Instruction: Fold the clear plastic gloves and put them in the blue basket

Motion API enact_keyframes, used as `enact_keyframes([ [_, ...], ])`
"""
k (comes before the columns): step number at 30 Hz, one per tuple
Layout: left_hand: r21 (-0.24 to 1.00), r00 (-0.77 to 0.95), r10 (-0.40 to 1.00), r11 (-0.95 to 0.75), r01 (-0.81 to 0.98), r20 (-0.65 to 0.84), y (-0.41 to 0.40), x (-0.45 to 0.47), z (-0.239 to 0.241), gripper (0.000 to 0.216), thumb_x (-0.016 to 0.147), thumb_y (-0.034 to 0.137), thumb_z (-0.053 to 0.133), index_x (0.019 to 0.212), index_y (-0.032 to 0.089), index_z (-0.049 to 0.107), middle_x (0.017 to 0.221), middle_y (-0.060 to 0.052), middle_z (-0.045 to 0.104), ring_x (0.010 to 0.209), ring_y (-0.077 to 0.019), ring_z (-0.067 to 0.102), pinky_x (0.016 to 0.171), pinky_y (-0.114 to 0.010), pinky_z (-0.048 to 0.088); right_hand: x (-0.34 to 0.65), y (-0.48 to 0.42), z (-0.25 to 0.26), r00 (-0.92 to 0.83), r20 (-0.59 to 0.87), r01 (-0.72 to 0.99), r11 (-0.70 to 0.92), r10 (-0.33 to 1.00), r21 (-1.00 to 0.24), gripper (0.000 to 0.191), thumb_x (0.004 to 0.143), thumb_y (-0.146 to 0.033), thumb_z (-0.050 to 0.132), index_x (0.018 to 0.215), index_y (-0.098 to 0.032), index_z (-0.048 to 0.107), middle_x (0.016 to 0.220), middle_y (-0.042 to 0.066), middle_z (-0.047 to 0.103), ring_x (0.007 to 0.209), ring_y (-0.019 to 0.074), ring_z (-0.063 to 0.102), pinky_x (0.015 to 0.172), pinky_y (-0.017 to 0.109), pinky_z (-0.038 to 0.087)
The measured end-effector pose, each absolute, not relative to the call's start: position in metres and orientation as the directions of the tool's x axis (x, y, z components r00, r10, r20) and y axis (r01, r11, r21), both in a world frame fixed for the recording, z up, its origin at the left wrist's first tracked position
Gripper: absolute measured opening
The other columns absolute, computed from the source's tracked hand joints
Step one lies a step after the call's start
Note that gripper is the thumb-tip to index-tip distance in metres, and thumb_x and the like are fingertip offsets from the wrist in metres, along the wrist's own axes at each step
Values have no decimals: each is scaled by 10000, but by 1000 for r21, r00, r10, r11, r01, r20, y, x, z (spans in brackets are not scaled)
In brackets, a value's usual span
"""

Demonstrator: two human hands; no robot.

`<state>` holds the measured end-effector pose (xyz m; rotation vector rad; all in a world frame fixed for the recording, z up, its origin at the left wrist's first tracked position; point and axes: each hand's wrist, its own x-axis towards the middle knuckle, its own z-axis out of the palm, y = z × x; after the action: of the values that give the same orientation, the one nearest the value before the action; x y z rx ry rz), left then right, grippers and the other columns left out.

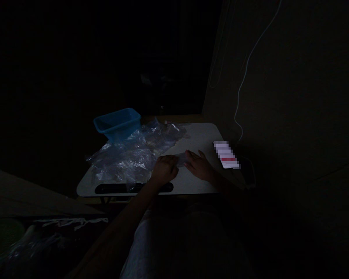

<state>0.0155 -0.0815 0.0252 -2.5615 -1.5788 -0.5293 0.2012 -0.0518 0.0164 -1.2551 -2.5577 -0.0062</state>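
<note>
Although the room is very dark, a white folding table [200, 135] shows clearly, with a dim wall [293, 89] to its right and a pale cable [245, 73] hanging down that wall. Crumpled clear plastic bags [128, 159] cover much of the table's left half, and a blue plastic tub [125, 131] stands at its far left corner, beside the heap. A phone-like device with a pixelated screen [225, 155] lies at the table's right edge; a black slot [113, 188] is set along its near edge. On the table's middle, right of the bags, a flat piece of clear plastic [181, 159] lies between the two hands. The left hand [164, 169] rests with bent fingers at its left end, whether pinching or only pressing I cannot tell. The right hand [200, 166], fingers extended and slightly spread, touches its right end without clenching.
</note>
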Motion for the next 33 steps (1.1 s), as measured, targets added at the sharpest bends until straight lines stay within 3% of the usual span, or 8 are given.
enact_keyframes([
  [7,92,286,897,-333,938,337,-81,15,26,489,778,288,404,1225,98,463,1244,-122,514,1151,-242,441,942,-383,338,202,-59,20,-548,291,796,596,784,-106,567,880,-363,300,1358,-64,242,1368,167,361,1291,219,271,1038,441,144],
  [12,82,347,900,-380,922,264,-80,24,26,501,877,358,247,1321,143,338,1368,-106,379,1272,-226,307,1014,-468,231,198,-57,19,-553,219,803,584,804,-115,610,876,-428,281,1354,-51,243,1391,186,305,1303,235,235,1036,491,111],
  [17,87,293,939,-312,946,180,-78,46,24,546,901,377,108,1351,111,266,1417,-119,273,1320,-228,199,1027,-538,164,199,-55,19,-561,167,803,582,811,-128,676,829,-411,362,1362,-26,206,1401,196,279,1308,241,219,1038,493,105],
  [25,79,269,959,-276,958,83,-77,58,24,586,896,433,86,1346,115,286,1425,-130,243,1322,-255,185,1032,-573,99,199,-58,21,-574,160,804,590,803,-75,684,790,-405,391,1355,-49,244,1409,170,277,1315,250,194,1038,506,94],
  [33,74,258,960,-266,961,106,-75,58,20,616,888,463,89,1338,98,299,1418,-153,249,1313,-268,209,1018,-578,108,199,-58,19,-583,176,801,598,793,-39,627,799,-412,380,1331,-85,320,1406,154,289,1311,253,209,1033,513,104],
])
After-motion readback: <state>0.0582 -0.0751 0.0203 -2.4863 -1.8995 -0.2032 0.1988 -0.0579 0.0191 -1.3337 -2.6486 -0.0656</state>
